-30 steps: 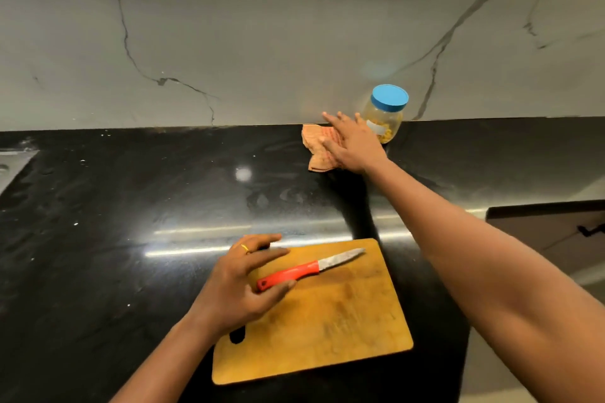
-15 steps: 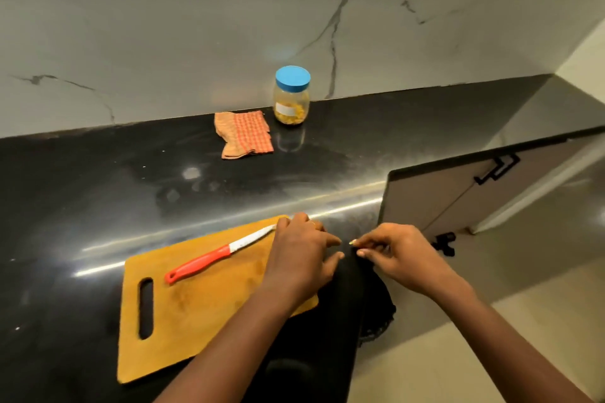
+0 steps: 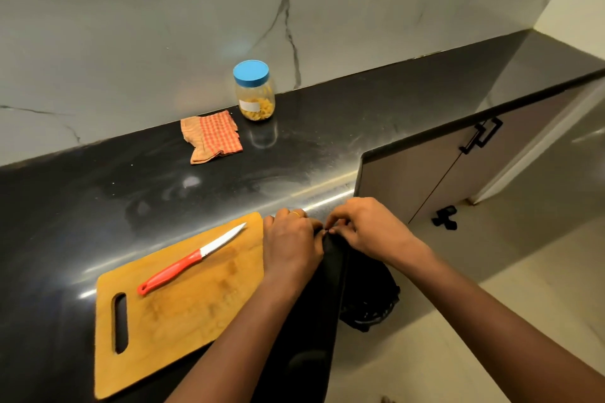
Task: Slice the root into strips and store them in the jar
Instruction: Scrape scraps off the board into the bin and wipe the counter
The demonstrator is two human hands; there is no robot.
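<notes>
The jar (image 3: 254,96) with a blue lid stands closed at the back wall, with yellow pieces inside. A wooden cutting board (image 3: 183,307) lies near the counter's front edge, and a red-handled knife (image 3: 188,260) rests on it. No whole root is in view. My left hand (image 3: 289,245) sits at the board's right edge with its fingers curled downward; what is under them is hidden. My right hand (image 3: 366,229) meets it fingertip to fingertip over the counter's edge and pinches a small scrap (image 3: 327,231), too small to identify.
An orange checked cloth (image 3: 212,136) lies left of the jar. A black bin (image 3: 370,298) stands on the floor below my hands. To the right are cabinet doors with black handles (image 3: 481,136). The black counter (image 3: 98,206) runs left and back.
My right hand left the cloth by the jar and came to the counter's front edge. My left hand moved off the knife to the board's right edge. The view swung right.
</notes>
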